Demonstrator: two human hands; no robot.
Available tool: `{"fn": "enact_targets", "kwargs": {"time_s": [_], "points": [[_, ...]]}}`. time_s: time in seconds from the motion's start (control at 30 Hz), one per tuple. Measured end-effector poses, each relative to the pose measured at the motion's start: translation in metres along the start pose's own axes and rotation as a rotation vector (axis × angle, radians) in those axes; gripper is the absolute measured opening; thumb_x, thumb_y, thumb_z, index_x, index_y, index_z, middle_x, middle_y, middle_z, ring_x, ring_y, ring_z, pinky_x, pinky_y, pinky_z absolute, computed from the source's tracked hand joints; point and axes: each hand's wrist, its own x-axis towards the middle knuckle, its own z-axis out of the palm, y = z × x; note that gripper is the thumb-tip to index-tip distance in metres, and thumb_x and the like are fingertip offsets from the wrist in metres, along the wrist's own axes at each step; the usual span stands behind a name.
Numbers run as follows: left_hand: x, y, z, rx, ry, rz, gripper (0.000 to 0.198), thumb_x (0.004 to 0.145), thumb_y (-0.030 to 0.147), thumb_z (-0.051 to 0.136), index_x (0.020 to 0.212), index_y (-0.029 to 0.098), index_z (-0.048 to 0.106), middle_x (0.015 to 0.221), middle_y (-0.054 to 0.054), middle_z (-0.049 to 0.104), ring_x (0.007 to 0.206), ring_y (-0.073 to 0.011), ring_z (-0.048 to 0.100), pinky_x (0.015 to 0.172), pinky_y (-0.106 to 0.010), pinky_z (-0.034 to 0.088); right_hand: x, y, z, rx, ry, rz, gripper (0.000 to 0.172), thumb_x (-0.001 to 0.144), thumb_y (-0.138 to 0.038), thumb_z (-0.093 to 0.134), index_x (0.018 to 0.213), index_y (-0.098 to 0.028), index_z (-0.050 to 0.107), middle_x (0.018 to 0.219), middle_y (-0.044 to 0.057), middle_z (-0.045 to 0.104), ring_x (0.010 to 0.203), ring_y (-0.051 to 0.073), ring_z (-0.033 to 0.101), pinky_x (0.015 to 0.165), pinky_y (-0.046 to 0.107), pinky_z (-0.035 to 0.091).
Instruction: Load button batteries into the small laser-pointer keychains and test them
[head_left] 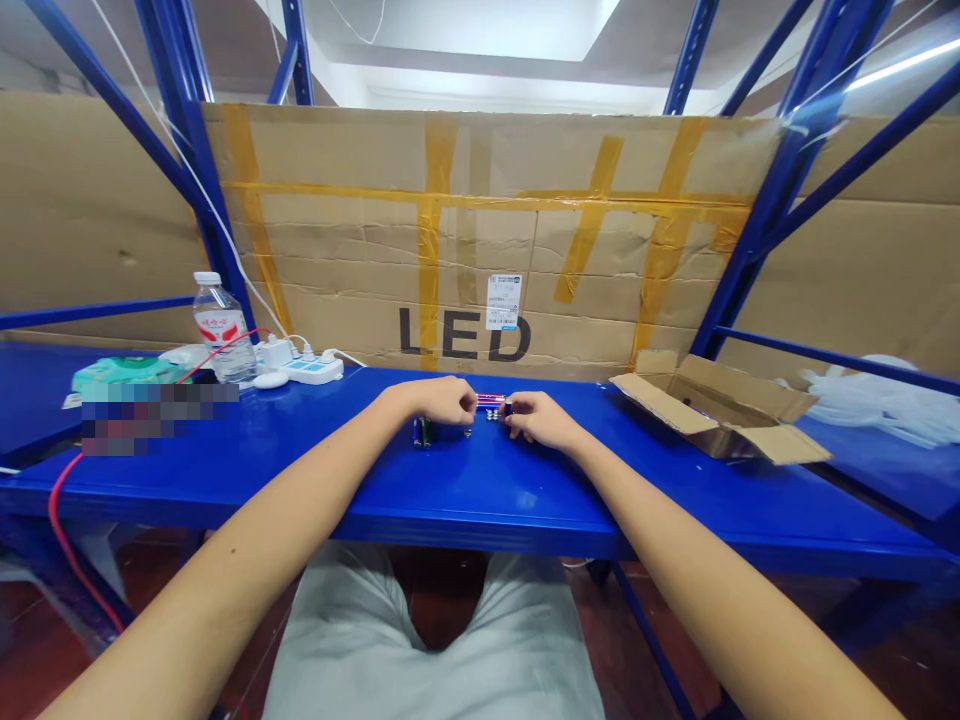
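Observation:
Both my arms reach forward over the blue metal shelf (480,490). My left hand (439,400) and my right hand (536,418) meet at its middle, fingers pinched on a small red and blue cylindrical part (491,402) held between them. It is too small to name. A few small dark and green pieces (422,432) lie on the shelf just under my left hand.
An open cardboard box (720,405) sits at the right, white gloves (877,395) beyond it. At the left stand a water bottle (222,328), a white power strip (311,370) with chargers, a red cable (64,525) and a green packet (124,372). Taped cardboard marked LED backs the shelf.

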Motion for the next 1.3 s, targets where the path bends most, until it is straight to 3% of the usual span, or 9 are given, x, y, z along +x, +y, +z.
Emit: {"fn": "enact_targets", "kwargs": {"time_s": [0.13,0.27,0.33,0.53,0.8,1.1,1.3], "points": [[-0.001,-0.001,0.000,-0.044,-0.116,-0.048,0.014,0.066,0.024,0.062,0.076,0.019,0.070,0.065,-0.001,0.067,0.059,-0.0134,0.058,0.053,-0.022,0.040,0.001,0.001,0.000,-0.014,-0.003,-0.003,0.004,0.075,-0.018,0.060,0.078,-0.016,0.061,0.054,-0.001,0.059,0.041,0.008,0.046,0.041,0.019,0.036],[0.003,-0.002,0.004,-0.058,-0.145,-0.026,0.014,0.068,0.018,0.057,0.076,0.019,0.068,0.063,-0.001,0.066,0.056,-0.0129,0.056,0.054,-0.023,0.040,0.002,0.004,0.001,-0.028,-0.006,-0.006,0.005,0.074,-0.016,0.058,0.079,-0.015,0.061,0.054,-0.001,0.058,0.044,0.009,0.049,0.044,0.019,0.037],[0.006,-0.001,0.008,-0.033,-0.072,-0.004,0.014,0.069,0.015,0.056,0.075,0.018,0.068,0.064,-0.001,0.066,0.058,-0.0132,0.057,0.055,-0.023,0.040,0.003,0.006,0.000,-0.048,-0.004,-0.034,0.010,0.074,-0.016,0.058,0.082,-0.015,0.064,0.058,-0.001,0.061,0.049,0.010,0.052,0.049,0.020,0.041],[0.018,0.012,0.024,-0.029,0.362,0.123,0.015,0.081,0.020,0.054,0.085,0.015,0.067,0.079,-0.004,0.070,0.070,-0.0142,0.060,0.063,-0.024,0.041,0.003,0.009,-0.001,-0.239,0.046,-0.212,0.023,0.074,-0.014,0.058,0.092,-0.018,0.074,0.083,0.002,0.072,0.070,0.015,0.058,0.070,0.026,0.044],[0.022,0.015,0.033,-0.082,0.513,0.079,0.012,0.082,0.022,0.054,0.084,0.016,0.065,0.079,-0.004,0.069,0.070,-0.0139,0.059,0.062,-0.024,0.040,0.002,0.009,-0.002,-0.356,0.084,-0.233,0.026,0.076,-0.010,0.057,0.093,-0.018,0.074,0.088,0.003,0.073,0.076,0.017,0.060,0.074,0.027,0.043],[0.026,0.011,0.034,-0.343,0.427,0.106,0.011,0.082,0.020,0.055,0.083,0.014,0.064,0.070,-0.001,0.066,0.064,-0.0113,0.058,0.060,-0.022,0.043,0.005,0.011,-0.004,-0.498,0.095,-0.346,0.022,0.079,-0.010,0.055,0.088,-0.020,0.073,0.086,0.005,0.071,0.082,0.021,0.059,0.076,0.031,0.042],[0.019,0.002,0.013,-0.522,0.334,0.042,0.013,0.079,0.023,0.060,0.082,0.012,0.065,0.057,0.001,0.060,0.048,-0.0090,0.053,0.048,-0.021,0.042,0.006,0.004,0.005,-0.265,0.153,-0.396,0.027,0.085,-0.014,0.051,0.109,-0.019,0.062,0.092,0.006,0.068,0.083,0.019,0.061,0.078,0.032,0.044]]}}
